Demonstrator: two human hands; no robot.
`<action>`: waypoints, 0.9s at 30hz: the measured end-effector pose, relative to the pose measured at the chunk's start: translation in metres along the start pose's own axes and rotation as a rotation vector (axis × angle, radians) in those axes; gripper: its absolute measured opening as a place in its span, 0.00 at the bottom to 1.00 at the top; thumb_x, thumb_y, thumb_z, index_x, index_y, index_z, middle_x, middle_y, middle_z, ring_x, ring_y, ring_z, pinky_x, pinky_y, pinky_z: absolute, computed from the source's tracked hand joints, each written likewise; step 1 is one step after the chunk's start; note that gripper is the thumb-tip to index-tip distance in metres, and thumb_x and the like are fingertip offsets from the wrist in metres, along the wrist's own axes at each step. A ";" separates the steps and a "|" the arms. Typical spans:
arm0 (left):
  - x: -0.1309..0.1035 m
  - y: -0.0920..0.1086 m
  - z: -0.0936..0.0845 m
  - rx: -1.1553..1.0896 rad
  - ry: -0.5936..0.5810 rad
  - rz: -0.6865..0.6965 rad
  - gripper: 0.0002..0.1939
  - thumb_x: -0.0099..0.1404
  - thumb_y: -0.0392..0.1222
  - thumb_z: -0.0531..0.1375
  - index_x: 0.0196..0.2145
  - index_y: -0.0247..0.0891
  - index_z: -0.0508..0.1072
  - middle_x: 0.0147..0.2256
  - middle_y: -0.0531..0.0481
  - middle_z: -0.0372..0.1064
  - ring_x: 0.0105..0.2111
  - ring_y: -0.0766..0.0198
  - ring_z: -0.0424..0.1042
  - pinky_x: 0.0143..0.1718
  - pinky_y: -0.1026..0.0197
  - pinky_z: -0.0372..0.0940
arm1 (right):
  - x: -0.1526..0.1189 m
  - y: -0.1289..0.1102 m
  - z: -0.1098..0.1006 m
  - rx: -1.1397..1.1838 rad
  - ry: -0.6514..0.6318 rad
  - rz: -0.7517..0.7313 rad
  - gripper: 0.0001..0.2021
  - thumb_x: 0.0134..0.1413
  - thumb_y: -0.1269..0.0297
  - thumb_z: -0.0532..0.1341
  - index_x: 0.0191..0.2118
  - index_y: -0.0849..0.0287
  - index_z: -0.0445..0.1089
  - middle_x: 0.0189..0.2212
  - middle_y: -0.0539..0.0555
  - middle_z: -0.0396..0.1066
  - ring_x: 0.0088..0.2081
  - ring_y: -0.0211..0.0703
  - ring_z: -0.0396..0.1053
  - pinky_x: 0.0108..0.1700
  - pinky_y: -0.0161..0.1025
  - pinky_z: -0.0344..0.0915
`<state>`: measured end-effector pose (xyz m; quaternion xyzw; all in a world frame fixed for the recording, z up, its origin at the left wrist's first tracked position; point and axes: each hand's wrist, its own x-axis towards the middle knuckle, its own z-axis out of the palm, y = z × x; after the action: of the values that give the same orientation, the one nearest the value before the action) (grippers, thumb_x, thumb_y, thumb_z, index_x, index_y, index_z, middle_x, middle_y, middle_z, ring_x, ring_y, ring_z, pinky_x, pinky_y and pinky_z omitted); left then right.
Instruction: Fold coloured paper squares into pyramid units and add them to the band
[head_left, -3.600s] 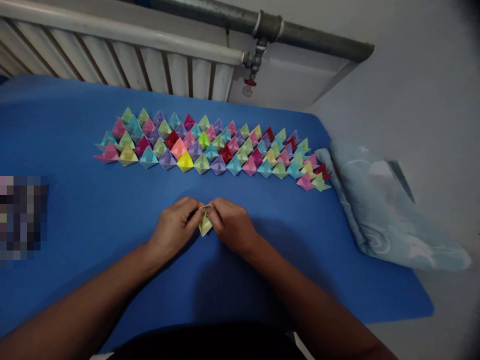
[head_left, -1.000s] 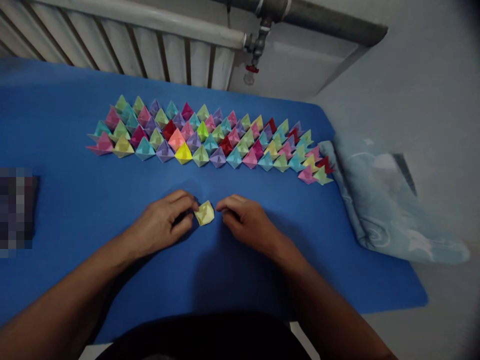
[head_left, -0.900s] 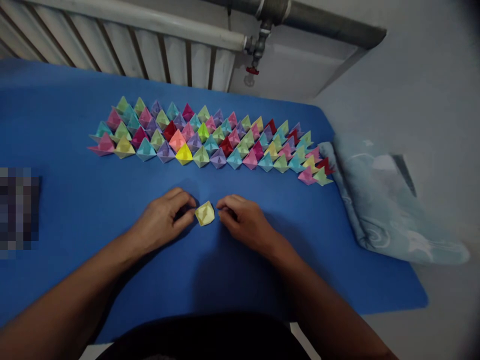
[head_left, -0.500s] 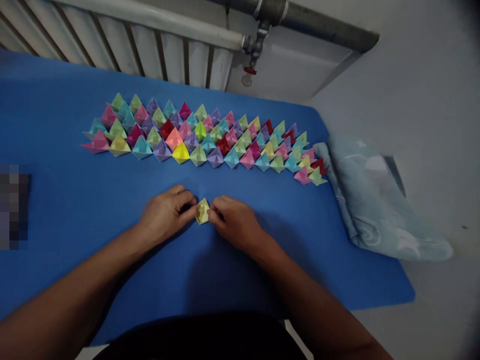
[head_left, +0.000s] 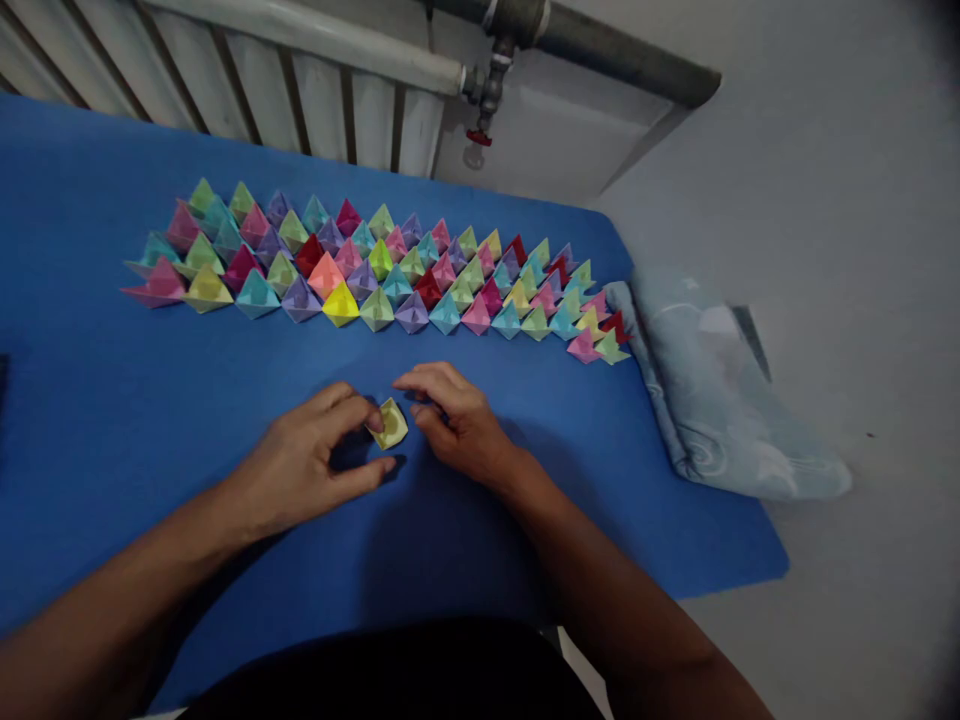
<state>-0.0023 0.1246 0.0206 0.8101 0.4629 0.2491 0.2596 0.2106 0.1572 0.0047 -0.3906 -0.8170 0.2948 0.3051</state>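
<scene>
left hand [head_left: 311, 455] spread, right hand [head_left: 461, 415] loosely curled

The paper [head_left: 393, 426] is pale yellow, the surface [head_left: 675, 540] plain blue. Toward its far edge the boats [head_left: 380, 262] mix pink, turquoise, purple, green, yellow, red and coral; at its right edge the blanket [head_left: 720, 400] is grey-blue with a pale swirl

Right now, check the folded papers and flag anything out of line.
One pink paper and one light green paper at the right end jut out past the front row, looking out of line. The lone yellow paper lies at the left hand.
</scene>
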 end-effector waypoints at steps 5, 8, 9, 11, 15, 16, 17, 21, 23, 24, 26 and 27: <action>-0.002 0.005 0.016 0.118 0.033 -0.079 0.13 0.61 0.51 0.62 0.38 0.42 0.66 0.36 0.50 0.68 0.32 0.59 0.71 0.32 0.57 0.67 | 0.010 0.007 0.007 -0.030 -0.111 -0.109 0.29 0.48 0.82 0.49 0.56 0.60 0.66 0.52 0.57 0.71 0.54 0.42 0.65 0.59 0.45 0.58; -0.002 0.003 0.022 0.150 0.050 -0.146 0.13 0.59 0.48 0.62 0.39 0.41 0.66 0.37 0.48 0.68 0.34 0.56 0.72 0.33 0.55 0.67 | 0.012 0.008 0.008 -0.063 -0.173 -0.084 0.31 0.48 0.82 0.49 0.58 0.60 0.64 0.52 0.56 0.72 0.52 0.43 0.66 0.58 0.45 0.59; -0.002 0.002 0.022 0.155 0.050 -0.160 0.12 0.59 0.47 0.61 0.39 0.41 0.66 0.37 0.48 0.68 0.34 0.56 0.72 0.33 0.55 0.67 | 0.011 0.008 0.008 -0.071 -0.183 -0.079 0.31 0.48 0.82 0.50 0.59 0.61 0.64 0.51 0.56 0.73 0.51 0.43 0.66 0.57 0.46 0.60; -0.001 -0.002 0.019 0.157 0.052 -0.183 0.10 0.59 0.45 0.59 0.39 0.41 0.66 0.37 0.48 0.68 0.33 0.57 0.72 0.34 0.55 0.67 | 0.008 0.008 0.005 -0.085 -0.182 -0.064 0.30 0.48 0.82 0.50 0.58 0.61 0.65 0.46 0.56 0.75 0.47 0.44 0.67 0.55 0.45 0.61; 0.002 -0.014 0.007 0.171 0.109 -0.218 0.12 0.58 0.38 0.54 0.42 0.40 0.67 0.39 0.46 0.69 0.33 0.57 0.71 0.35 0.54 0.67 | 0.002 0.008 -0.003 -0.123 -0.114 0.014 0.28 0.46 0.83 0.50 0.53 0.61 0.68 0.35 0.53 0.75 0.39 0.43 0.67 0.49 0.44 0.63; 0.003 -0.017 0.004 0.171 0.119 -0.227 0.14 0.58 0.37 0.53 0.42 0.39 0.67 0.39 0.46 0.69 0.33 0.57 0.71 0.35 0.54 0.68 | 0.001 0.008 -0.005 -0.130 -0.093 0.029 0.28 0.45 0.84 0.50 0.53 0.61 0.69 0.36 0.53 0.75 0.40 0.44 0.67 0.49 0.44 0.63; 0.003 -0.018 0.001 0.164 0.118 -0.236 0.15 0.57 0.37 0.53 0.43 0.39 0.67 0.39 0.46 0.69 0.33 0.58 0.71 0.35 0.55 0.68 | 0.000 0.007 -0.005 -0.135 -0.082 0.034 0.29 0.44 0.84 0.50 0.53 0.61 0.68 0.38 0.54 0.75 0.42 0.44 0.68 0.50 0.44 0.62; 0.004 -0.017 -0.002 0.109 0.018 -0.280 0.19 0.54 0.44 0.61 0.44 0.40 0.67 0.36 0.49 0.70 0.31 0.58 0.71 0.32 0.55 0.69 | 0.000 0.002 -0.004 -0.152 -0.157 0.036 0.32 0.43 0.85 0.50 0.56 0.61 0.67 0.47 0.56 0.75 0.49 0.47 0.66 0.53 0.47 0.58; 0.004 -0.016 -0.001 0.104 -0.015 -0.295 0.22 0.53 0.47 0.64 0.45 0.41 0.67 0.37 0.49 0.71 0.33 0.58 0.72 0.34 0.55 0.70 | 0.000 -0.001 -0.003 -0.146 -0.198 0.067 0.31 0.45 0.85 0.50 0.56 0.60 0.66 0.43 0.55 0.76 0.46 0.46 0.67 0.52 0.46 0.58; 0.003 -0.016 0.000 0.102 -0.016 -0.302 0.21 0.54 0.46 0.63 0.45 0.41 0.67 0.37 0.49 0.71 0.33 0.58 0.72 0.34 0.55 0.70 | 0.000 -0.002 -0.004 -0.141 -0.208 0.083 0.30 0.46 0.85 0.50 0.56 0.60 0.67 0.40 0.53 0.77 0.44 0.45 0.68 0.51 0.45 0.58; 0.003 -0.018 0.002 0.093 0.018 -0.323 0.17 0.57 0.45 0.60 0.45 0.40 0.67 0.36 0.49 0.71 0.33 0.59 0.72 0.34 0.55 0.69 | -0.001 -0.003 -0.004 -0.135 -0.206 0.102 0.28 0.47 0.84 0.51 0.53 0.60 0.68 0.33 0.51 0.76 0.39 0.43 0.68 0.49 0.43 0.58; 0.003 -0.019 0.002 0.087 0.046 -0.339 0.16 0.59 0.45 0.59 0.45 0.40 0.67 0.36 0.49 0.71 0.32 0.59 0.72 0.34 0.55 0.69 | -0.001 -0.003 -0.004 -0.139 -0.190 0.103 0.27 0.47 0.84 0.51 0.52 0.60 0.69 0.33 0.51 0.76 0.38 0.44 0.68 0.48 0.43 0.59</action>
<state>-0.0117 0.1353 0.0070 0.7250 0.6092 0.1998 0.2518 0.2125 0.1559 0.0095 -0.4226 -0.8394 0.2885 0.1831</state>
